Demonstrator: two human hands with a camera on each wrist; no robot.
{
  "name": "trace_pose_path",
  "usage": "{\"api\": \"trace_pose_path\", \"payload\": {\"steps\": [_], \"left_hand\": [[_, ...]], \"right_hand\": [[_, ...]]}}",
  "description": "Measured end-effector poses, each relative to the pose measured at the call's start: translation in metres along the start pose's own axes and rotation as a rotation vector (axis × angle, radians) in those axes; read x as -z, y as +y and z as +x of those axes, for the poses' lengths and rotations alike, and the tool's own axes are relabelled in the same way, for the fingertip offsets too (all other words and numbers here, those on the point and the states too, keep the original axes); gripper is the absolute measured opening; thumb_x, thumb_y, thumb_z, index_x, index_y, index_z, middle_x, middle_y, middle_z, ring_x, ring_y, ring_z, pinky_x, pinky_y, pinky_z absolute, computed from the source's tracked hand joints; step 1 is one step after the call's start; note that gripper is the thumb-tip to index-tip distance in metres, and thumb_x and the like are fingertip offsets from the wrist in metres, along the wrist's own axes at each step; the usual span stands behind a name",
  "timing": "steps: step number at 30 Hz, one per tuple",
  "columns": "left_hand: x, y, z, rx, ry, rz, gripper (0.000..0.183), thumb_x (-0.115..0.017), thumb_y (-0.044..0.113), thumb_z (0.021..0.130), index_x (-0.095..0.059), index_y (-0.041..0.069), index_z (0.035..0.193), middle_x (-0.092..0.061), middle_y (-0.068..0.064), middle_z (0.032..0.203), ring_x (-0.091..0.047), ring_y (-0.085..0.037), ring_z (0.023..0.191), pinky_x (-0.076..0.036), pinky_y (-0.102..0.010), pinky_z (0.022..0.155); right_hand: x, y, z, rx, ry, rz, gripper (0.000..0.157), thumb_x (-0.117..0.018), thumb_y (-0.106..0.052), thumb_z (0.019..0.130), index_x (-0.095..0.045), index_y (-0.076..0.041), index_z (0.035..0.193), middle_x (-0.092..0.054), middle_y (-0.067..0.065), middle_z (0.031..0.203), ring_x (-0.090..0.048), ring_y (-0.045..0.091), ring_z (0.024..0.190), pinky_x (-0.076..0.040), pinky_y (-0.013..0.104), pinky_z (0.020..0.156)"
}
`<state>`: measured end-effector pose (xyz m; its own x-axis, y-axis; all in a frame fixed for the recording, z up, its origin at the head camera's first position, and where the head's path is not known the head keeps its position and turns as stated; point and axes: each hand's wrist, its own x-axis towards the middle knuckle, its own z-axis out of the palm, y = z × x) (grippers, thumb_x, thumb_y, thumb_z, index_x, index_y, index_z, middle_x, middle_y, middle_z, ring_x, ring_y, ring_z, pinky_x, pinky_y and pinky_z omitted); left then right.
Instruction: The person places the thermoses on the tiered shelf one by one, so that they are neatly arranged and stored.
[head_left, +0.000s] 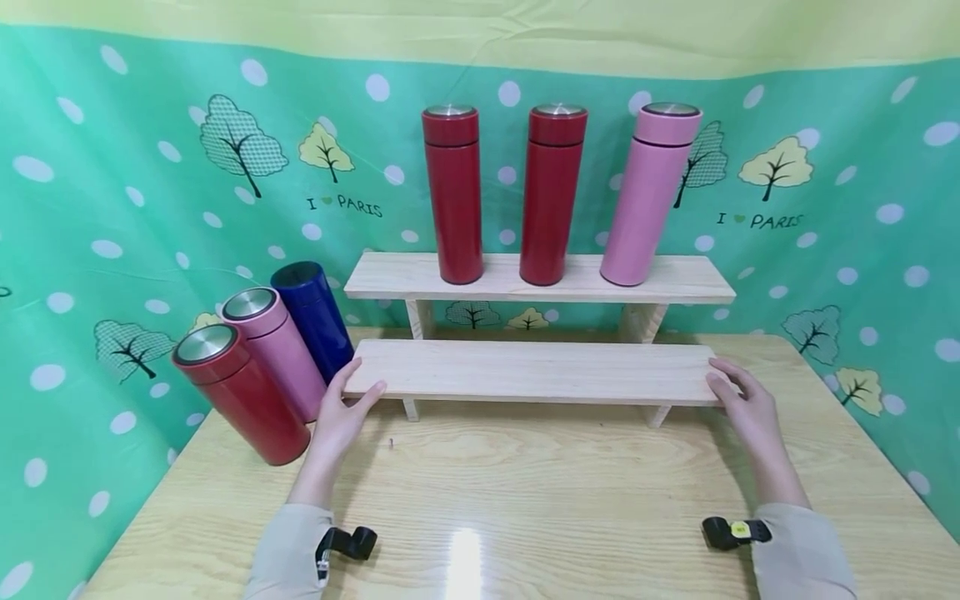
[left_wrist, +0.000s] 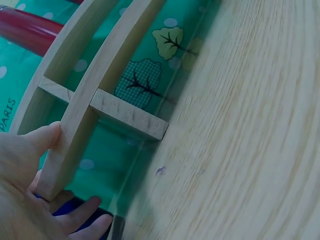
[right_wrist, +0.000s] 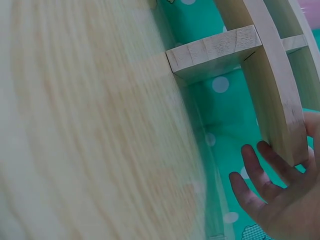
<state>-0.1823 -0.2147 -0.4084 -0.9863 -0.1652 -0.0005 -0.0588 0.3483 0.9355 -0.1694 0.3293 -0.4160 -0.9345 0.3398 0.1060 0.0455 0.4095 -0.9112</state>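
Note:
A pale two-step wooden shelf rack [head_left: 525, 371] stands on the table, its lower board in front of the raised upper board [head_left: 382, 277]. My left hand [head_left: 339, 421] grips the left end of the lower board, thumb on its front edge and fingers around the end. At the opposite end, my right hand [head_left: 753, 412] holds the board's corner between thumb and forefinger, the other fingers spread below it in the right wrist view. On the upper board stand two red thermos bottles [head_left: 455, 204] [head_left: 551, 204] and a pink thermos bottle [head_left: 648, 204].
Left of the rack stand a red thermos [head_left: 255, 408], a pink thermos [head_left: 288, 358] and a dark blue thermos [head_left: 318, 321], close to my left hand. A green patterned curtain [head_left: 112, 250] hangs behind the wood-grain table [head_left: 525, 483]. The lower board is bare.

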Motion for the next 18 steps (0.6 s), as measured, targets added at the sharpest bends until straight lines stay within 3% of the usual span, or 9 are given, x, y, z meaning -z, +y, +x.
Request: {"api": "trace_pose_path", "payload": {"steps": [3,6,9,15,18], "left_hand": [[-0.003,-0.003,0.001,-0.003,0.074,-0.03,0.071,-0.071,0.026,0.094,-0.037,0.01,0.153,-0.029,-0.016,0.158,-0.031,-0.03,0.141,-0.03,-0.042,0.113],[-0.006,-0.006,0.001,0.002,0.143,-0.066,0.068,-0.075,0.022,0.091,-0.042,0.01,0.15,-0.037,-0.015,0.154,-0.049,-0.028,0.123,-0.043,-0.025,0.097],[-0.007,-0.006,0.0,0.015,0.142,-0.081,0.068,-0.074,0.023,0.091,-0.042,0.011,0.15,-0.038,-0.013,0.154,-0.054,-0.025,0.115,-0.046,-0.018,0.085],[0.001,0.001,-0.011,0.02,0.048,-0.064,0.074,-0.071,0.028,0.094,-0.033,0.008,0.154,-0.031,-0.019,0.156,-0.043,-0.034,0.134,-0.039,-0.042,0.108],[0.007,0.004,-0.021,0.017,0.009,-0.019,0.076,-0.07,0.028,0.094,-0.029,0.006,0.155,-0.032,-0.022,0.155,-0.039,-0.038,0.138,-0.036,-0.049,0.11]], "right_hand": [[-0.002,0.0,0.0,-0.006,0.003,0.014,0.055,-0.057,-0.035,0.101,-0.048,-0.002,0.145,-0.046,0.011,0.14,-0.049,-0.015,0.089,-0.048,0.008,0.071],[-0.004,0.002,0.001,-0.02,0.006,0.032,0.055,-0.058,-0.035,0.1,-0.049,-0.003,0.144,-0.046,0.011,0.141,-0.05,-0.015,0.088,-0.049,0.009,0.071],[-0.004,0.003,0.001,-0.04,0.01,0.046,0.054,-0.058,-0.037,0.1,-0.05,-0.006,0.144,-0.047,0.009,0.14,-0.051,-0.014,0.088,-0.049,0.009,0.072],[-0.002,0.003,0.002,-0.074,0.016,0.059,0.054,-0.058,-0.039,0.1,-0.051,-0.01,0.145,-0.043,0.015,0.145,-0.05,-0.012,0.091,-0.049,0.008,0.073],[-0.002,0.001,0.003,-0.085,0.011,0.058,0.054,-0.057,-0.038,0.101,-0.05,-0.009,0.145,-0.039,0.019,0.15,-0.049,-0.011,0.093,-0.048,0.009,0.073]]}}
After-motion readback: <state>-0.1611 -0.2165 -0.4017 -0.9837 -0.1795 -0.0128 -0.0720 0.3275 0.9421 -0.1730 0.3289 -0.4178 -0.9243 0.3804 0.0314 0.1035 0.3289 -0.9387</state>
